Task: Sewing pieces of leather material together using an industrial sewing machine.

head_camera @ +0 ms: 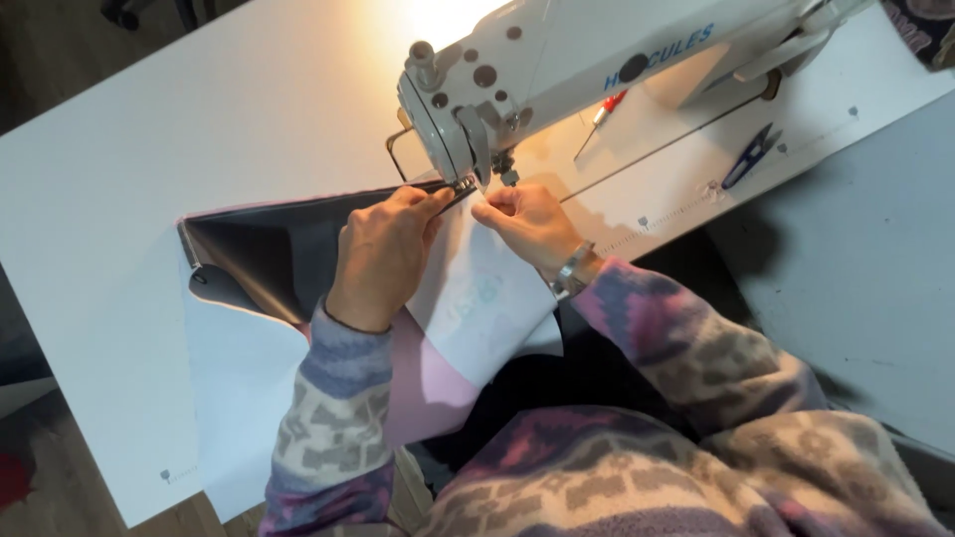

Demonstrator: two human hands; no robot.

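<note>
1. The sewing machine (557, 70) stands on a white table (119, 199), and both hands work right at its needle end
2. The left hand (383, 254) lies flat on the cloth just left of the machine's needle, thumb and forefinger closed in a pinch on the dark zip edge (448, 189) where it meets the foot
3. The right hand (527, 224) sits just right of the needle, fingers curled shut on the edge of the white cloth (477, 298); a metal watch (572, 268) shows on its wrist
4. The fingertips of the 2 hands are near each other, almost meeting in front of the needle
5. The dark cloth (269, 249) spreads out from the needle to the left of the machine, folded open, with a pale panel (239, 378) beneath it hanging over the table's near edge
6. A pink layer (423, 383) shows below the white cloth, toward the person's lap
7. Both sleeves (328, 418) are patterned in purple, pink and grey
8. Blue thread snips (751, 154) lie on the table to the right of the machine's arm
9. A red-handled tool (609, 107) rests under the machine's arm, behind the needle
</note>
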